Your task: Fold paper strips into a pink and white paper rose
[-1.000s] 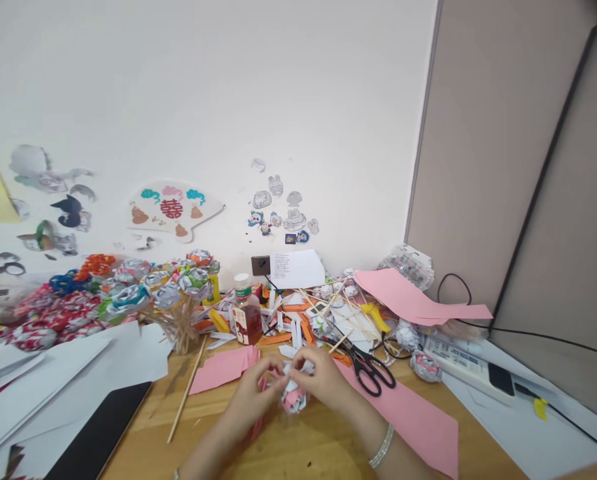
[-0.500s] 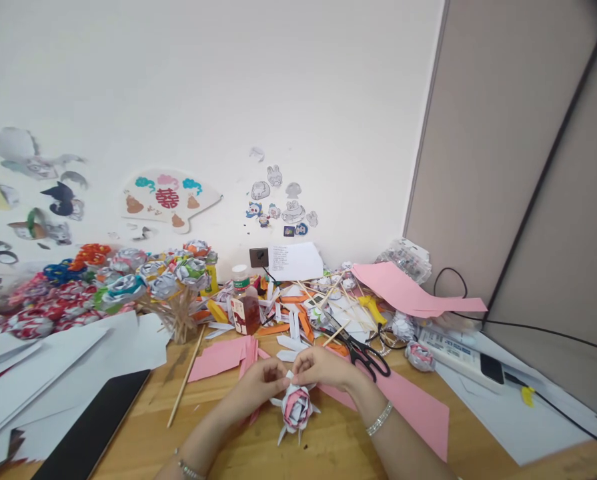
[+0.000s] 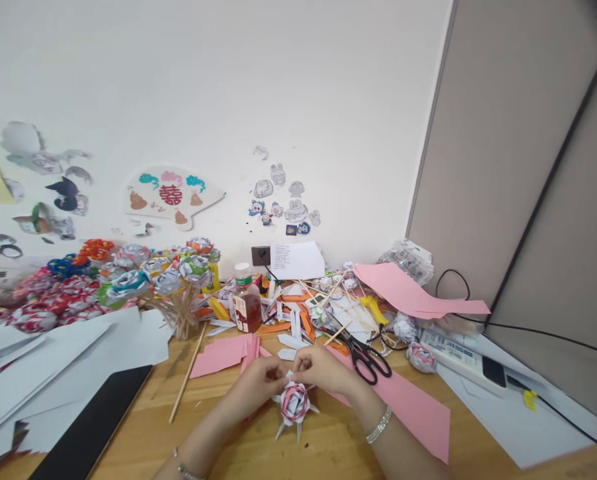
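A pink and white folded paper flower (image 3: 295,404) with pointed white petals sticking out sits low over the wooden table, just below my fingertips. My left hand (image 3: 264,380) pinches a white tip on the flower's far side. Close beside it, my right hand (image 3: 321,371) pinches the same part, its fingers curled. The exact spot where the fingers meet the paper is partly hidden. Pink paper strips (image 3: 249,349) lie behind my left hand, and black-handled scissors (image 3: 368,360) rest beyond my right wrist on a pink sheet (image 3: 412,408).
A bottle with red contents (image 3: 247,308) stands behind my hands amid folded paper pieces and sticks. Paper flowers on sticks (image 3: 178,283) crowd the left back. A black flat object (image 3: 95,420) and white sheets (image 3: 48,373) lie left; a power strip (image 3: 458,360) lies right.
The paper flower has tilted and shifted slightly, with its lower petals more spread. Both hands stay pinched at its far edge. The whole view has shifted a little.
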Motion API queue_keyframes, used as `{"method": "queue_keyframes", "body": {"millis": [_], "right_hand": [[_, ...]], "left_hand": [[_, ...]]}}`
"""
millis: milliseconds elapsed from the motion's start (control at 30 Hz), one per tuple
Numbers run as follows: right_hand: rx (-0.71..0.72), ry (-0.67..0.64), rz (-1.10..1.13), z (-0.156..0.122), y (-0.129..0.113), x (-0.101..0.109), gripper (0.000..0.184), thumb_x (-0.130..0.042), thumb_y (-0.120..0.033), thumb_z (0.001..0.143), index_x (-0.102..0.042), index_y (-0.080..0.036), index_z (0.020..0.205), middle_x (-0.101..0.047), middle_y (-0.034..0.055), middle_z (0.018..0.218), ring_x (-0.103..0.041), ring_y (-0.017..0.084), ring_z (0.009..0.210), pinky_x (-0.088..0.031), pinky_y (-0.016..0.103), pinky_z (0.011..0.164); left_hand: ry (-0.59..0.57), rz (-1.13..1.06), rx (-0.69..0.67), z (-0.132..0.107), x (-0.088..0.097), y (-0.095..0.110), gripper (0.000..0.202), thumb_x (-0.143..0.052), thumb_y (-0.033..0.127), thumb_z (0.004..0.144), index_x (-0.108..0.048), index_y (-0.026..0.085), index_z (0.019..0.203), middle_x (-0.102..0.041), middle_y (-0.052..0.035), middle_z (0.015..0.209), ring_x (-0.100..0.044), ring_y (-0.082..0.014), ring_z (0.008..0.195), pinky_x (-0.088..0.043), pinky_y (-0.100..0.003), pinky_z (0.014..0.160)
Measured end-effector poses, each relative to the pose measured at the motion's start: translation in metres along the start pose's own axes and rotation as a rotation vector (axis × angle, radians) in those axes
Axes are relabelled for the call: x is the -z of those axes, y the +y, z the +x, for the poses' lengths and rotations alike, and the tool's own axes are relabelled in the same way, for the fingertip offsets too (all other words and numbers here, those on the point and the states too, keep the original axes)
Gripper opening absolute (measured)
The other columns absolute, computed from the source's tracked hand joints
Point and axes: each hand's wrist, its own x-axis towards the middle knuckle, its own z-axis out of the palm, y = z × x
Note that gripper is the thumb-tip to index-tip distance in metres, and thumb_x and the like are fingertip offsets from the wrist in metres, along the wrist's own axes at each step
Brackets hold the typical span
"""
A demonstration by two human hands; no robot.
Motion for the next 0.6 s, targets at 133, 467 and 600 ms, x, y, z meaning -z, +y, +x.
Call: {"method": "queue_keyframes", "body": {"millis": [133, 467, 600], "right_hand": [[0.03, 0.068, -0.092, -0.001, -0.005, 0.0, 0.004, -0.064, -0.011, 0.064, -0.064, -0.015, 0.061, -0.056, -0.004, 0.056, -0.049, 0.009, 0.054, -0.035, 0.018, 0.051], [0.053, -0.079, -0.105, -0.002, -0.008, 0.007, 0.004, -0.063, -0.012, 0.067, -0.064, -0.016, 0.067, -0.059, -0.0037, 0.06, -0.053, 0.011, 0.058, -0.038, 0.02, 0.053], [0.14, 0.009, -0.188, -0.005, -0.015, 0.004, 0.009, -0.06, -0.01, 0.068, -0.063, -0.017, 0.063, -0.059, -0.0033, 0.061, -0.052, 0.011, 0.059, -0.037, 0.02, 0.054]], "left_hand": [[0.005, 0.004, 0.01, 0.001, 0.002, 0.0, 0.013, -0.062, 0.026, 0.063, -0.067, 0.014, 0.068, -0.065, -0.0007, 0.064, -0.054, -0.0139, 0.062, -0.039, -0.023, 0.058], [0.093, 0.114, -0.02, -0.005, -0.002, 0.01, 0.012, -0.058, 0.019, 0.064, -0.066, 0.014, 0.058, -0.065, -0.002, 0.059, -0.054, -0.0141, 0.057, -0.036, -0.022, 0.052], [0.169, 0.106, -0.035, -0.005, -0.001, 0.011, 0.014, -0.058, 0.022, 0.066, -0.066, 0.014, 0.058, -0.067, -0.0029, 0.063, -0.057, -0.0165, 0.062, -0.04, -0.024, 0.057]]}}
